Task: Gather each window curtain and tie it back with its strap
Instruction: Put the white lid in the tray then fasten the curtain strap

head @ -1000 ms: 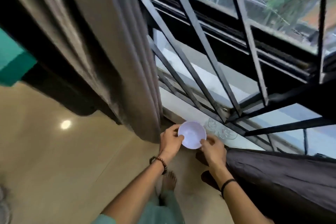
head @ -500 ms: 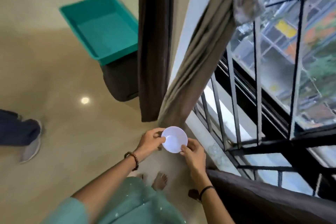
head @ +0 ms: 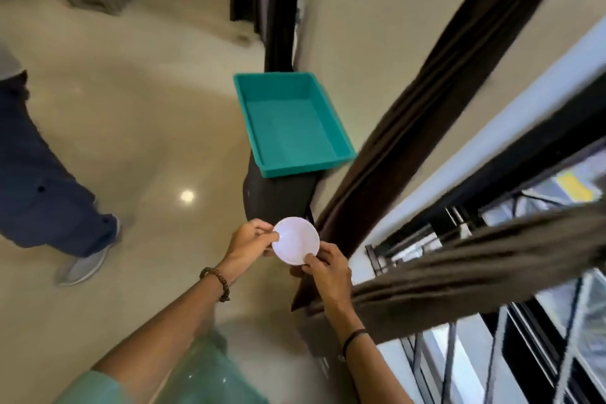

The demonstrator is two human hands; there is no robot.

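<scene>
Floor: pale, glossy, spread to the left of and beyond both hands; a small light spot is reflected on it.

Wall: cream, seen beyond the hands and to their right.

Window: dark-framed and fitted with metal bars, placed to the right of the right hand.

Dark brown curtain: a long gathered length is seen running from far up and right down to just beside the right hand. Whether it is tied cannot be told.

Grey-brown curtain: gathered into a band and stretched away to the right from just behind the right wrist, across the window; blurred.

Another person's leg: clad in blue trousers with a grey shoe, found well to the left of the left hand.

Teal tray: rectangular, set on a dark stand just beyond the hands.

Left hand: curled, with the left rim of a white bowl pinched.

Right hand: curled, with the bowl's near right rim pinched, thumb laid on top. The bowl is held between both hands.

Beaded bracelet: worn on the left wrist.

Black band: worn on the right wrist.
</scene>
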